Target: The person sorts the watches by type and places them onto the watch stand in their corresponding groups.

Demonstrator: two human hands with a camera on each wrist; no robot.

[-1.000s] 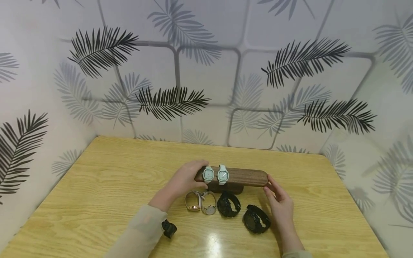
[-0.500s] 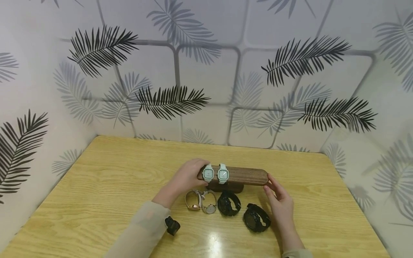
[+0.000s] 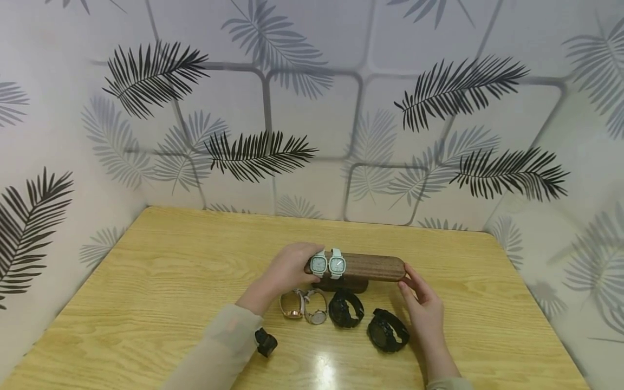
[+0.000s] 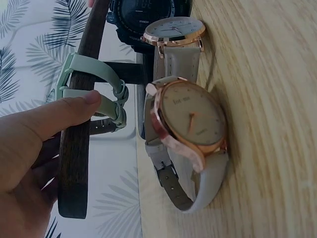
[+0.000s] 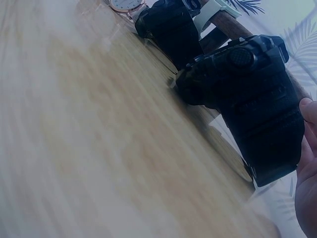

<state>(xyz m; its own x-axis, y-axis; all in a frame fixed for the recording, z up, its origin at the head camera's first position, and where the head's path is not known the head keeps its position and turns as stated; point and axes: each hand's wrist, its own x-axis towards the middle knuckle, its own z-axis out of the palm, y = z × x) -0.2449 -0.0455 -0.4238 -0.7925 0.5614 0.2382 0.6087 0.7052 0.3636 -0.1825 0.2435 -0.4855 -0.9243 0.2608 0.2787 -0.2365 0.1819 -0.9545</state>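
Observation:
A dark wooden bar-type watch stand [image 3: 372, 268] carries two mint-green watches side by side near its left end. My left hand [image 3: 287, 268] pinches the left mint watch [image 3: 319, 264] over the bar; in the left wrist view the thumb presses its strap [image 4: 106, 106], with fingers behind the wood. Right beside it sits the other mint watch [image 3: 337, 264]. At the opposite end, my right hand [image 3: 425, 303] grips the bar's tip between thumb and fingers. The stand's base [image 3: 353, 284] shows below the bar.
In front of the stand lie a rose-gold watch [image 3: 293, 313], a second light-strapped watch [image 3: 319, 317], a black watch [image 3: 337, 310] and another black watch [image 3: 377, 334]. All rest on the wooden table [image 3: 146, 303]. A leaf-patterned wall [image 3: 312, 119] rises behind.
My left hand has slid the left mint watch rightward along the bar, narrowing the gap to the other. The right hand and the watches on the table stay put.

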